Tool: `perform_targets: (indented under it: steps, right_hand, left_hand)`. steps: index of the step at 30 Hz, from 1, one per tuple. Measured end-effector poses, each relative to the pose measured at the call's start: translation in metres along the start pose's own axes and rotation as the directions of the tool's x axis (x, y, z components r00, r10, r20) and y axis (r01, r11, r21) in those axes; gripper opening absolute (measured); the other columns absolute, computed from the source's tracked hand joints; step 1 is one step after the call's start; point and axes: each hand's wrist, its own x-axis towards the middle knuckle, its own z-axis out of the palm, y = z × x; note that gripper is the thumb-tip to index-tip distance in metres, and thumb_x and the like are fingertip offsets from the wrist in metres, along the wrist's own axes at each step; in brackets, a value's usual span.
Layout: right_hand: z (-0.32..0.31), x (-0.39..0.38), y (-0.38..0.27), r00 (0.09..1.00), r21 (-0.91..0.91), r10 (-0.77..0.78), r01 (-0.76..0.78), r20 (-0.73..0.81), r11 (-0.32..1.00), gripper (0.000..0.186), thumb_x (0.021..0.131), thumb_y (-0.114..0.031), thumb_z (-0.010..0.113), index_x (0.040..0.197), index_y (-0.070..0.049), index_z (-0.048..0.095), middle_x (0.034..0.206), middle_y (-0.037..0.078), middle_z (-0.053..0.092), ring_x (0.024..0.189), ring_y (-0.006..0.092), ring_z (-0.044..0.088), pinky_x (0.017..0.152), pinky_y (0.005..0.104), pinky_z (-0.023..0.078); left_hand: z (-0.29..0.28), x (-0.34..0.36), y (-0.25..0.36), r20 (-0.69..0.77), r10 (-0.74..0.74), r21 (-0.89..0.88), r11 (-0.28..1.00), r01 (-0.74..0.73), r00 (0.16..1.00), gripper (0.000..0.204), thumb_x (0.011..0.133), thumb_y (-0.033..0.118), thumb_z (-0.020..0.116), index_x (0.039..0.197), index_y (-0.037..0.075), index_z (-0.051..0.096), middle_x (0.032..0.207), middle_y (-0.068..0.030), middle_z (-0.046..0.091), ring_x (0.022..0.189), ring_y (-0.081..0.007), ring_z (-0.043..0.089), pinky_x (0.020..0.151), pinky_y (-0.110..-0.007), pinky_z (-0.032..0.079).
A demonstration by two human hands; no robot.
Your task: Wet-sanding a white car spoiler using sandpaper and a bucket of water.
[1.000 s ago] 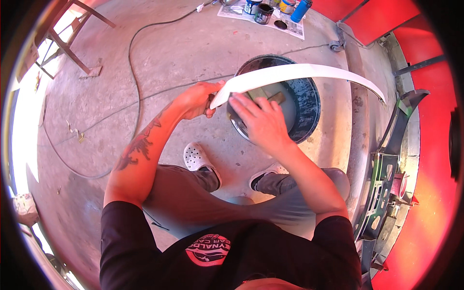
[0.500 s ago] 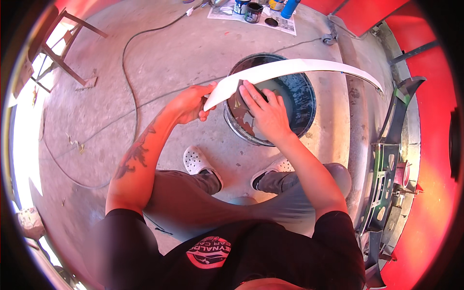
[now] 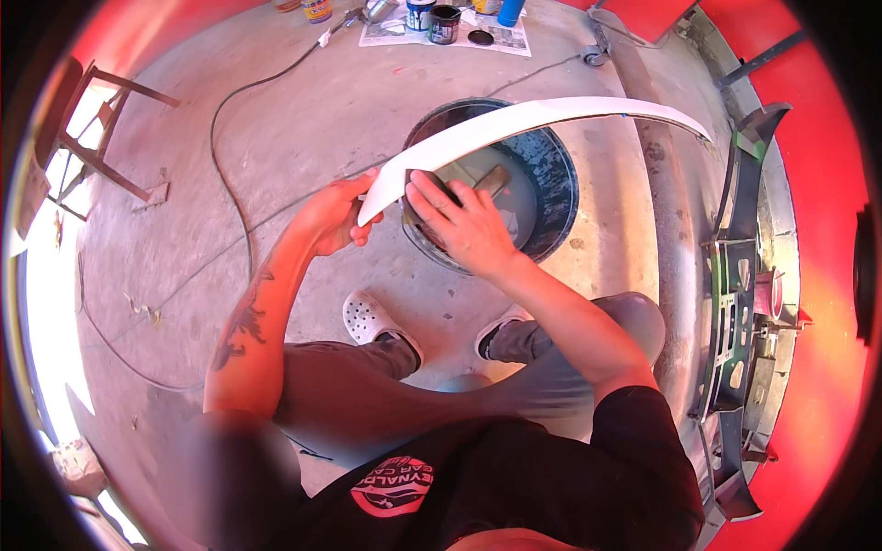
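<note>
A long white curved car spoiler (image 3: 514, 118) arches over a black bucket (image 3: 562, 184) with murky water in it. My left hand (image 3: 329, 219) is closed round the spoiler's pointed near-left end, thumb on top. Against the edge close to that end, my right hand (image 3: 470, 231) presses a dark piece of sandpaper (image 3: 445, 186) under its fingers; most of the piece is hidden. The spoiler's far end reaches out to the right, past the bucket rim. Inside the bucket lies a brownish block-like thing (image 3: 494, 181), partly in the water.
Paint cans (image 3: 445, 25) and a blue bottle stand on newspaper (image 3: 505, 41) at the far side. A hose (image 3: 217, 138) curves along the floor on the left, near a wooden chair (image 3: 106, 165). A dark bumper frame (image 3: 730, 312) leans by the red wall on the right.
My right hand has slid left and slightly down along the spoiler's edge, toward its tip. The view has shifted, and the brownish block in the bucket is now more visible.
</note>
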Motion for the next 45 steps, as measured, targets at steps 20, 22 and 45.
perform_targets:
  steps: [20, 22, 45]
  right_hand:
    - [-0.011, -0.011, 0.102, 0.858, -0.175, 0.502, -0.514, -0.107, 0.84, 0.073, 0.078, -0.005, 0.06, 0.149, -0.018, 0.044, 0.156, -0.002, 0.043, 0.106, 0.0247, 0.055, 0.085, 0.0425, 0.04]
    - [-0.015, -0.016, 0.135, 0.766, -0.237, 0.631, -0.641, -0.125, 0.73, 0.071, 0.078, -0.007, 0.061, 0.146, -0.018, 0.048, 0.153, -0.002, 0.046, 0.104, 0.0255, 0.054, 0.085, 0.0433, 0.038]
    - [-0.027, 0.003, 0.101, 0.958, -0.169, 0.275, -0.284, -0.078, 0.944, 0.06, 0.076, -0.005, 0.062, 0.136, -0.013, 0.056, 0.141, 0.0, 0.056, 0.107, 0.0257, 0.055, 0.087, 0.0418, 0.045]
  left_hand:
    - [-0.003, -0.008, 0.002, -0.07, -0.039, 0.011, 0.999, 0.04, 0.997, 0.044, 0.104, 0.052, 0.045, 0.108, 0.01, 0.058, 0.07, -0.0037, 0.058, 0.041, -0.0106, 0.038, 0.044, -0.03, 0.037]
    - [-0.001, -0.004, 0.001, -0.057, -0.042, 0.013, 0.999, 0.043, 0.997, 0.044, 0.104, 0.052, 0.045, 0.11, 0.01, 0.059, 0.07, -0.0042, 0.058, 0.041, -0.011, 0.039, 0.044, -0.03, 0.037]
    - [-0.019, 0.003, -0.014, 0.098, 0.034, 0.08, 0.996, -0.042, 0.995, 0.05, 0.104, 0.051, 0.046, 0.118, 0.005, 0.058, 0.077, -0.0068, 0.061, 0.047, -0.0127, 0.054, 0.049, -0.03, 0.049]
